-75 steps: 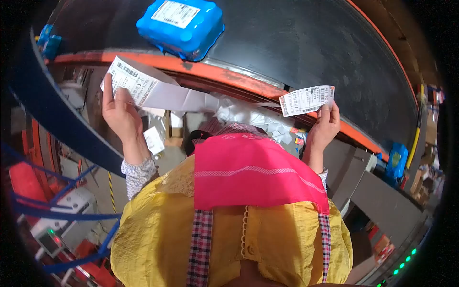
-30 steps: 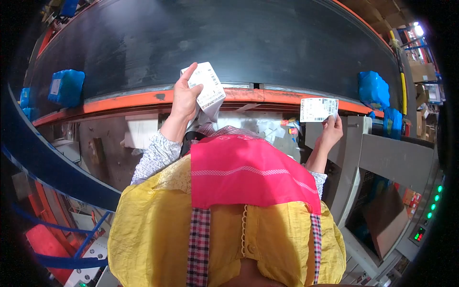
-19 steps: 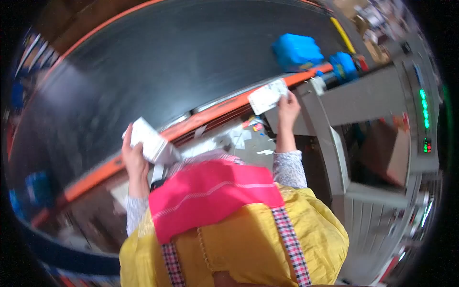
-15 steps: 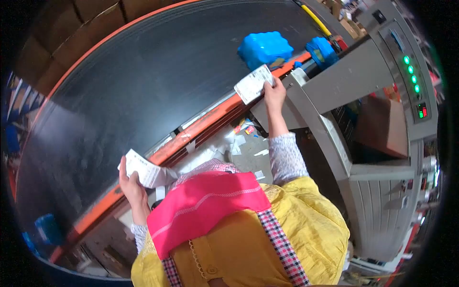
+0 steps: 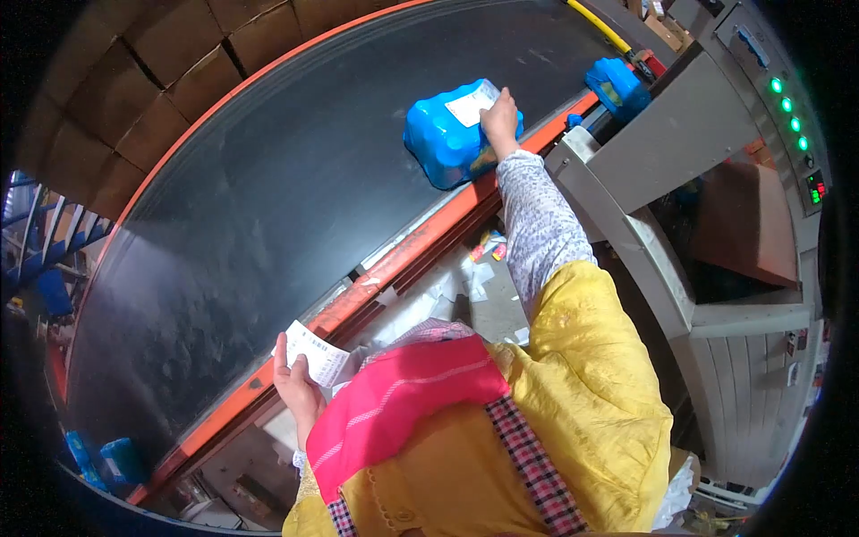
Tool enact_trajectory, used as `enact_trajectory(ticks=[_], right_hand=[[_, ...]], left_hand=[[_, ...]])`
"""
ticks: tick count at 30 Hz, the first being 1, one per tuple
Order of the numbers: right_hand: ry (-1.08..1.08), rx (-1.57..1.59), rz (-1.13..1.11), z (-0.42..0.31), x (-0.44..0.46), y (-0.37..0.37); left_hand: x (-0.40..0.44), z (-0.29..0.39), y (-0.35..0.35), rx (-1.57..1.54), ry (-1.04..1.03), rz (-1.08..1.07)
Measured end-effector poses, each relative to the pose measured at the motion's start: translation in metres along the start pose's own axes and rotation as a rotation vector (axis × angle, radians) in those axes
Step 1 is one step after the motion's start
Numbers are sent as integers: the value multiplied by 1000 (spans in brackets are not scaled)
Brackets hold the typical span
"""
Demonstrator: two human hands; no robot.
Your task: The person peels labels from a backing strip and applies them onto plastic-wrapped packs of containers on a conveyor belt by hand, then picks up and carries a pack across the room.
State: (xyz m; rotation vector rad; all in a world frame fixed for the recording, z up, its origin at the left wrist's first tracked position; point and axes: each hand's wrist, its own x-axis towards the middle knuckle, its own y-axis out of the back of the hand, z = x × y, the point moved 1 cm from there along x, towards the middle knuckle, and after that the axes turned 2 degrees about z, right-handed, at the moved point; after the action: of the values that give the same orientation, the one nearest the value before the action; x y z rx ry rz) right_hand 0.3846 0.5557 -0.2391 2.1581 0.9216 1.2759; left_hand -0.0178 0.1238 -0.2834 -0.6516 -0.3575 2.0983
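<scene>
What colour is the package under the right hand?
The package is bright blue; head view shows it.

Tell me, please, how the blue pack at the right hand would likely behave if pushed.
The blue pack probably won't roll, given its broad, boxy shape on the black belt. Its shiny wrap may feel slippery. The rounded bumps under the wrap suggest several items bundled tightly, so it likely keeps its shape.

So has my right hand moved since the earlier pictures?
Yes, your right hand has moved forward past the orange rail to the blue pack.
</scene>
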Motion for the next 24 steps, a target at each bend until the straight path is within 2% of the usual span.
enact_trajectory(ticks=[1,4,6,8,11,14,16,19,21,22,23,24], right_hand=[[-53,23,-137,-24,-11,24],[343,-426,152,-59,-38,34],[564,-127,-255,-37,-37,-7],[378,-232,-486,-52,-59,-8],[353,-350,-563,-103,-91,16],[527,-294,-629,-134,-127,8],[703,-196,-698,-158,-162,19],[910,124,-797,-187,-228,58],[994,411,-963,-199,-261,89],[822,664,-1278,-193,-275,113],[571,881,-1574,-186,-290,136],[790,916,-1411,-205,-279,139]], left_hand=[[-1,1,-1,1,-6,14],[-2,1,4,-1,-7,27],[-5,3,6,0,-2,30],[-7,5,3,-3,4,37],[-4,1,3,-8,-2,36],[0,-9,4,68,-79,48],[-2,-10,0,165,-88,-17],[-12,1,-18,506,-276,-66],[-9,-8,-6,749,-391,-174],[-4,-19,3,855,-406,-236],[-15,-7,-13,781,-412,-333],[-14,19,-47,723,-437,-378]])
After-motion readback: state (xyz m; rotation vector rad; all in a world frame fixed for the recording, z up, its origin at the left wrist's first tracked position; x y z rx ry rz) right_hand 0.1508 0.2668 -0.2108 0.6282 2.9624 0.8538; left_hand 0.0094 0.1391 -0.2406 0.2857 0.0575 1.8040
